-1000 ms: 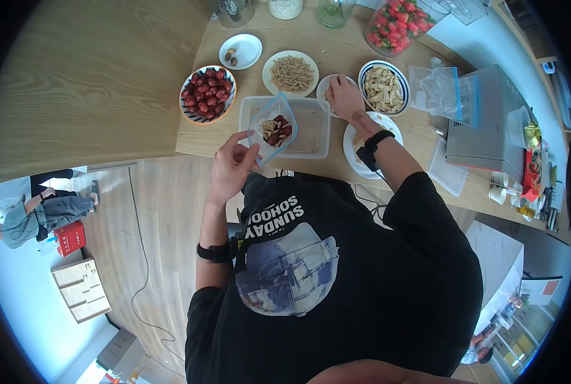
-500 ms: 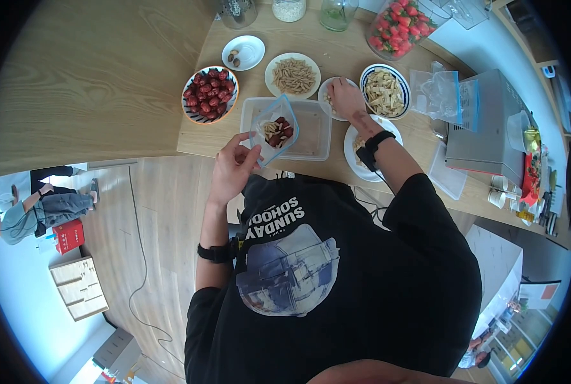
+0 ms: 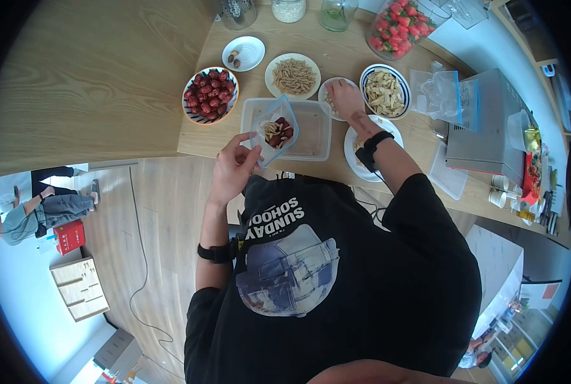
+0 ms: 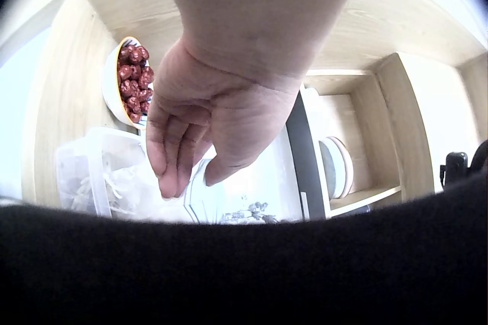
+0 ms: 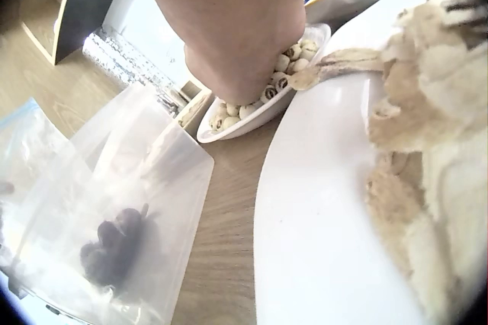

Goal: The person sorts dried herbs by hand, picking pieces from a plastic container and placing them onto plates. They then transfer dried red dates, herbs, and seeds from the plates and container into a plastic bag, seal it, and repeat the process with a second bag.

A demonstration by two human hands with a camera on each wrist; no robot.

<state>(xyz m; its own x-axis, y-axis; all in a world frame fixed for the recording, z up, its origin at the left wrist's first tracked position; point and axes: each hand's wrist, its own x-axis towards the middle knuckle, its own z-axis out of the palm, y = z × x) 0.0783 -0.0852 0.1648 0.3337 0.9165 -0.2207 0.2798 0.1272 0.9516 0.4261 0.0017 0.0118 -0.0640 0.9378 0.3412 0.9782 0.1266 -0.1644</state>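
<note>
My left hand [image 3: 235,168] pinches the edge of a clear zip bag [image 3: 266,151] with thumb and fingers. Inside the bag lie red dates [image 3: 283,136] and pale short sticks; its mouth gapes open. The bag leans over a clear plastic container [image 3: 314,131]. My right hand [image 3: 348,100] reaches down into a small white dish [image 5: 229,134] of lotus seeds [image 5: 248,110]. Its fingertips are hidden among the seeds in the right wrist view, so I cannot tell whether they grip any. In the left wrist view, curled left fingers [image 4: 177,159] meet the bag's edge.
A bowl of red dates [image 3: 207,95], a plate of pale sticks [image 3: 293,77] and a bowl of cream slices [image 3: 384,91] surround the container. A white plate [image 5: 313,211] with dried pieces lies under my right forearm. A strawberry jar [image 3: 400,29] and more zip bags [image 3: 436,96] stand farther back.
My right hand stays at the dish of lotus seeds, its fingers shifting only slightly. The left hand and the bag hold their place; the whole view has moved a little.
</note>
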